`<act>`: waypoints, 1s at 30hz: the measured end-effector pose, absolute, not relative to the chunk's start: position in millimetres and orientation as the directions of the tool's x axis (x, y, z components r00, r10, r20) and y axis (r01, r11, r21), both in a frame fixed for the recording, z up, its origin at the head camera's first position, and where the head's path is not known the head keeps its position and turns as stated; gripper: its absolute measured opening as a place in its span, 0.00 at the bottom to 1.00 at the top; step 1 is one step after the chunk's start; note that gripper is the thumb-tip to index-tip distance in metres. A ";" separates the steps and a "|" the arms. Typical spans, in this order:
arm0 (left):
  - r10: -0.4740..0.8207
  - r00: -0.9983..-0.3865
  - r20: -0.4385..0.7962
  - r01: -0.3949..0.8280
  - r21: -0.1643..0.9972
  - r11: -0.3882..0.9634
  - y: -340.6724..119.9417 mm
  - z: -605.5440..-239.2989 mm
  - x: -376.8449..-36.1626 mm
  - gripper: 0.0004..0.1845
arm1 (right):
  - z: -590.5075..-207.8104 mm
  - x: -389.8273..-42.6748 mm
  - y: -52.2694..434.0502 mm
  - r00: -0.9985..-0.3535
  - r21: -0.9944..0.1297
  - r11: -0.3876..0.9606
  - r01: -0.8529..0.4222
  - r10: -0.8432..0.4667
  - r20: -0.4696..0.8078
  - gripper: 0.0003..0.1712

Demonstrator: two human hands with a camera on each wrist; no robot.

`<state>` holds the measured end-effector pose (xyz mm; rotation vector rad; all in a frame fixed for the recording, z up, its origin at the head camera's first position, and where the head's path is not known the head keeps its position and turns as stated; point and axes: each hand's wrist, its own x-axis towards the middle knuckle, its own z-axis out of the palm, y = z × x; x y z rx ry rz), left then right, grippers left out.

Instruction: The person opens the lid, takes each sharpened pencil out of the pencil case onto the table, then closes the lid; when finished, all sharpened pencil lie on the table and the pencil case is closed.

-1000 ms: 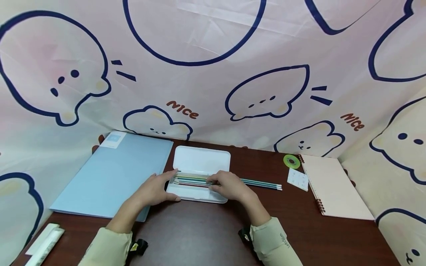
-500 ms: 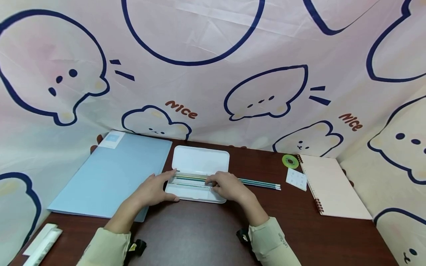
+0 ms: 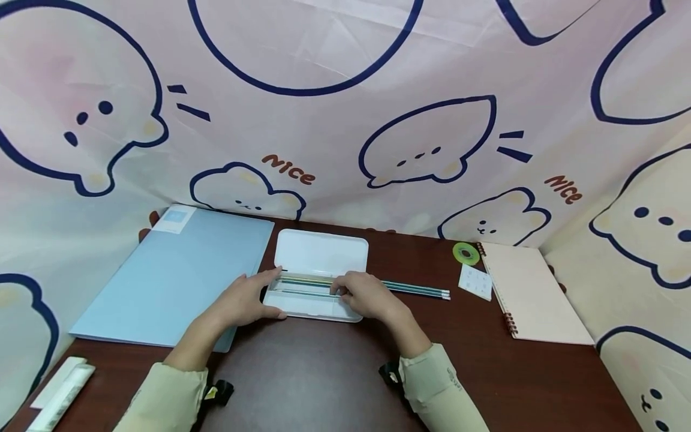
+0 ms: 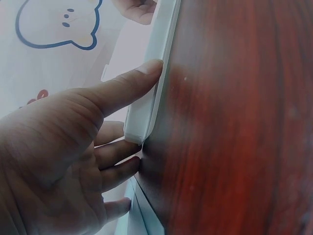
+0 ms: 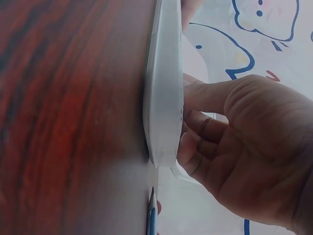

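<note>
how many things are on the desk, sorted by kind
folder: 1
pencil case: 1
spiral notebook: 1
tape roll: 1
sticker sheet: 1
white tube: 1
loose pencils outside the case: 2
total: 8

A blue folder (image 3: 173, 270), pink notebook (image 3: 534, 294) and green tape roll (image 3: 466, 253).

Glossy wood-grain table (image 3: 324, 372); smooth white case (image 3: 321, 255), probably plastic (faint sheen).

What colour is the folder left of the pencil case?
Light blue, with a paler label at its far left corner: folder. Clearest in the head view.
</note>
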<state>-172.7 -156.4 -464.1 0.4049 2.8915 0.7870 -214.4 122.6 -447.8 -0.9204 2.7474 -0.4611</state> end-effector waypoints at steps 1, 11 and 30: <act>0.288 -0.957 -0.044 0.226 0.512 0.829 -155.8 -464.1 -172.3 0.53 | -447.9 -213.5 123.3 -0.788 -0.363 0.758 -0.541 -0.608 -0.095 0.10; 0.277 -0.959 -0.058 0.207 0.521 0.828 -155.4 -469.9 -166.4 0.53 | -455.3 -209.4 122.9 -0.801 -0.370 0.777 -0.509 -0.585 -0.127 0.04; 0.300 -0.947 -0.118 0.203 0.506 0.838 -155.4 -461.6 -181.6 0.54 | -435.2 -221.6 147.1 -0.800 -0.394 0.735 -0.552 -0.600 0.000 0.08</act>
